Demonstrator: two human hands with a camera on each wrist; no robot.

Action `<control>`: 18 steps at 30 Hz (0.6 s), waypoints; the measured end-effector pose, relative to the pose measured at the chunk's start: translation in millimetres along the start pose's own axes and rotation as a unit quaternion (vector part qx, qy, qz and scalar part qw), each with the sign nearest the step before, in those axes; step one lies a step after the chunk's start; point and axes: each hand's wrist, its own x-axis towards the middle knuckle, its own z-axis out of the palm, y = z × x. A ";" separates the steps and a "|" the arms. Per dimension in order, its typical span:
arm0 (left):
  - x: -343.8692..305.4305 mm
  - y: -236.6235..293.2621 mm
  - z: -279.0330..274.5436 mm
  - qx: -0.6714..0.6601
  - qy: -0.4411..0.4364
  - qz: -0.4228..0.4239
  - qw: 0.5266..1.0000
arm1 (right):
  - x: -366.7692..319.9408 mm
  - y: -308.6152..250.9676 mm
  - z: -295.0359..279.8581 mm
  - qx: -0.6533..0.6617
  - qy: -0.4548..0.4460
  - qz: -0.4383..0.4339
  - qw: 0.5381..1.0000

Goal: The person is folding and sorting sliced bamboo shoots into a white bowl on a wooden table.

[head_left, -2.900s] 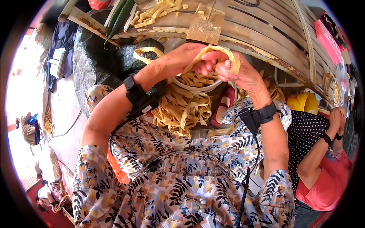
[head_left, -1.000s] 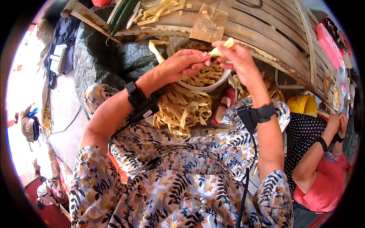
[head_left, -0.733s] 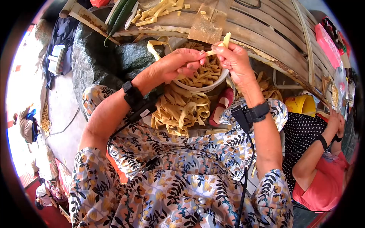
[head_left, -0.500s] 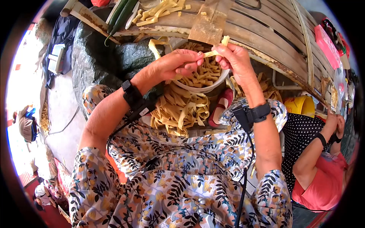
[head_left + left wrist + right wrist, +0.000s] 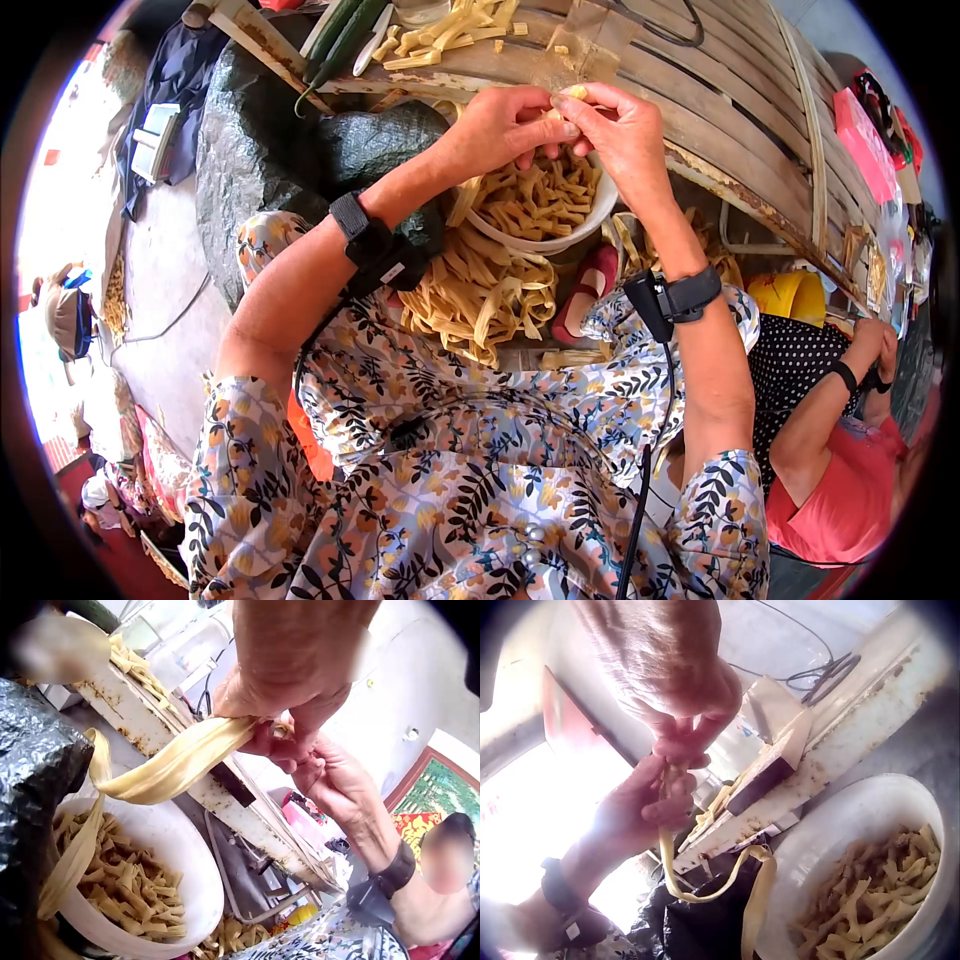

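In the head view the left hand (image 5: 503, 128) and right hand (image 5: 627, 135) meet above a white bucket (image 5: 597, 210) of short yellow knotted pieces (image 5: 535, 200). Both pinch one pale yellow strip (image 5: 577, 92), its end just showing between the fingertips. From the left hand (image 5: 292, 667) in the left wrist view, the flat strip (image 5: 176, 765) hangs in a long loop beside the bucket (image 5: 191, 862). The right wrist view has the right hand (image 5: 671, 682) above the left hand (image 5: 626, 810), fingers close together on the strip (image 5: 667, 862). Fingers partly hide the pinched part.
A slatted bench (image 5: 720, 110) carries yellow pieces (image 5: 450, 35), green cucumbers (image 5: 335, 45) and a wooden board (image 5: 575, 50). Loose strips (image 5: 480, 300) lie below the bucket. Dark plastic (image 5: 245, 150) is at left, a yellow bucket (image 5: 790, 295) and another person (image 5: 840, 480) at right.
The hands, apart with a short stretch of strip between them half a second ago, are now together. The left hand has moved up and right. Earlier, the strip formed a wide loop across both hands.
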 end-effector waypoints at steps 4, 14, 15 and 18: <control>-3.4 4.5 -1.5 -0.019 0.012 -0.030 0.999 | 4.7 11.0 5.4 -0.030 0.062 -0.138 0.988; -2.7 8.9 18.7 -0.077 -0.007 -0.030 0.997 | 5.1 19.0 -20.5 0.246 0.034 0.091 0.964; -3.7 9.1 15.7 -0.069 -0.025 -0.021 0.997 | 7.0 19.3 -22.5 0.233 0.020 0.087 0.968; -8.4 9.3 3.5 -0.079 -0.051 -0.039 0.995 | 4.3 11.6 -26.0 0.161 0.101 0.075 0.979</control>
